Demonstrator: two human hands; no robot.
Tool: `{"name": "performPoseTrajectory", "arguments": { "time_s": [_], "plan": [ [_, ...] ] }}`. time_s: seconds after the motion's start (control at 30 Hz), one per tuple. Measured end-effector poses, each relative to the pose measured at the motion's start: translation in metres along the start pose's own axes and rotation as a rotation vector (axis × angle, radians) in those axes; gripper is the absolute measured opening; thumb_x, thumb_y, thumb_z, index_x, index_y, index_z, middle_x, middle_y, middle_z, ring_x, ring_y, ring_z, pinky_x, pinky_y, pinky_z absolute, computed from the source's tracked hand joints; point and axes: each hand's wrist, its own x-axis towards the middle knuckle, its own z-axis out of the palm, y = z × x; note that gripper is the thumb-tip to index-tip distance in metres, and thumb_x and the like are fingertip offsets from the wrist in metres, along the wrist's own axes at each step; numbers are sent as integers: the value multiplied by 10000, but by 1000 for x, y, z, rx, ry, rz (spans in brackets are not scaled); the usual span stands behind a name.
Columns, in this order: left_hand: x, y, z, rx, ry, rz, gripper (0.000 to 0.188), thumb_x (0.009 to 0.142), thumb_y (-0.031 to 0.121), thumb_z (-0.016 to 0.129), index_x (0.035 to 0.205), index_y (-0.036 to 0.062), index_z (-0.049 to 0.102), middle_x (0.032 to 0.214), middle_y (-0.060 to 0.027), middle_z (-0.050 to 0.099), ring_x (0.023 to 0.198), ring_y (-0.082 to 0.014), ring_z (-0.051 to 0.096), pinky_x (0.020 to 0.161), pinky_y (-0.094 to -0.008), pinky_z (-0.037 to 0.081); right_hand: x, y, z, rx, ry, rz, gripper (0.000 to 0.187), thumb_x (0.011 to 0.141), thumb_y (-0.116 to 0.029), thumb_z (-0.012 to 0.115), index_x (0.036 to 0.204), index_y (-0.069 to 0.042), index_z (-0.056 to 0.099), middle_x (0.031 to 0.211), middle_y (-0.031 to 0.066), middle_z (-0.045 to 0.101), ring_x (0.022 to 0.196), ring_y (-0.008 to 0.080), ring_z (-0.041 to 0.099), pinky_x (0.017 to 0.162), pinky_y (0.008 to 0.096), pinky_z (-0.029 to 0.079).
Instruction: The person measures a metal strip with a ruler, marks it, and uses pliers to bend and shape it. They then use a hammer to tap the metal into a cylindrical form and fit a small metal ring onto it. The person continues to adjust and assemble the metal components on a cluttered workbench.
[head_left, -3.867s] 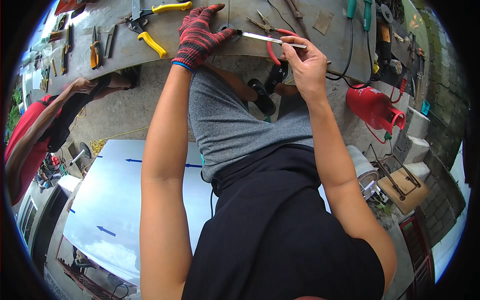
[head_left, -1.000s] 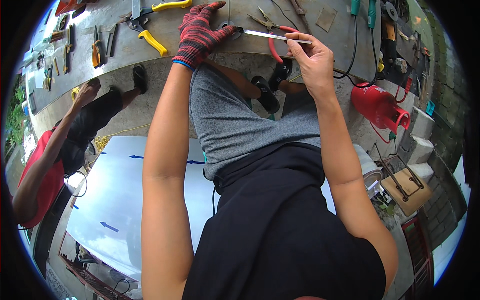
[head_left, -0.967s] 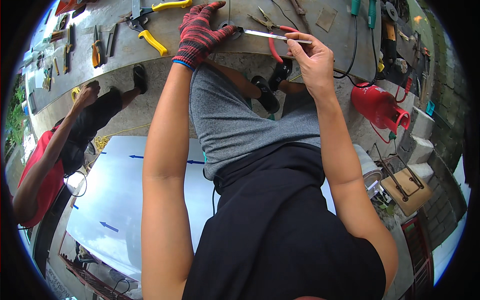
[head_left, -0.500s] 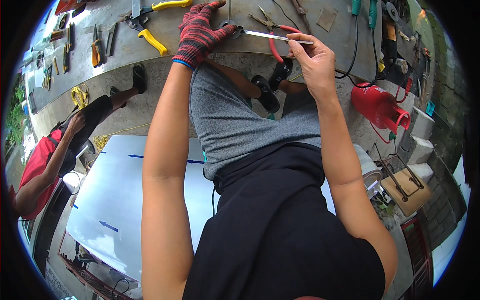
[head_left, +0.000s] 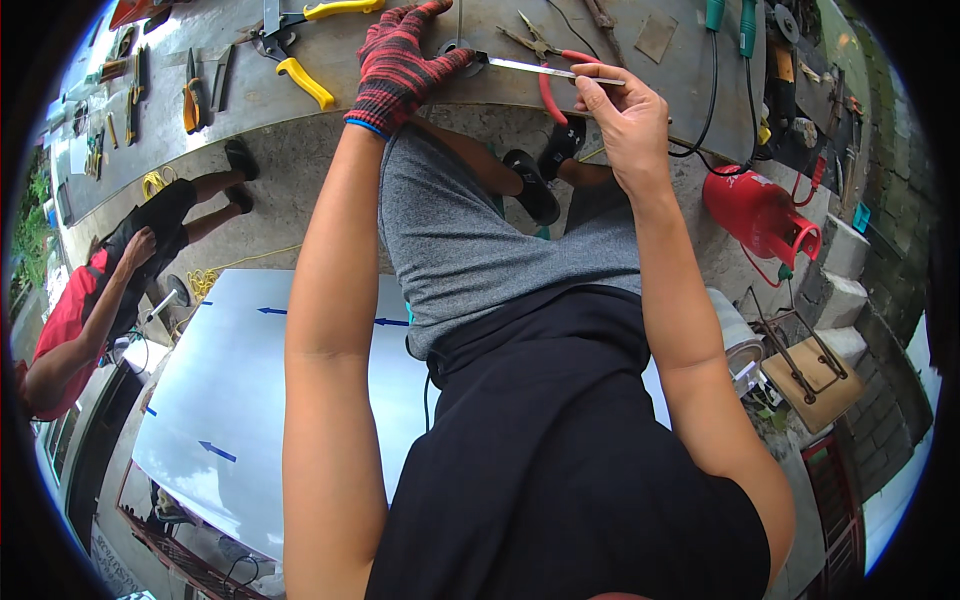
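The thin, shiny strip (head_left: 535,69) had a dark tip (head_left: 483,59). The right hand (head_left: 628,112) pinched its other end. The left hand (head_left: 402,70) lay spread out, thumb near the tip.

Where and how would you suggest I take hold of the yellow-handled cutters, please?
Probably by the nearer handle, coming from the table's near edge: it points that way, away from the metal head, and spreads wide of the far handle, whose end lies close to the left hand.
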Motion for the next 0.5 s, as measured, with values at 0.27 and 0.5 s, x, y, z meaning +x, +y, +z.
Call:
{"name": "performPoseTrajectory", "arguments": {
  "time_s": [0.27,0.5],
  "plan": [
    [-1,2,-3,-37,2,13,775,748,479,867,1443,266,600,1425,-141,555,1343,-349,503,1153,-464,396,1,-1,0,23,2,19,188,970,-110,734,1102,23,750,1091,49,746,826,76,656,763,238,560],
    [-1,2,-2,-18,2,2,778,746,485,868,1442,262,602,1423,-142,557,1350,-347,497,1157,-463,392,0,0,-1,49,-6,21,193,972,-109,732,1114,21,750,1060,47,747,821,80,660,762,238,558]
  ]
}}
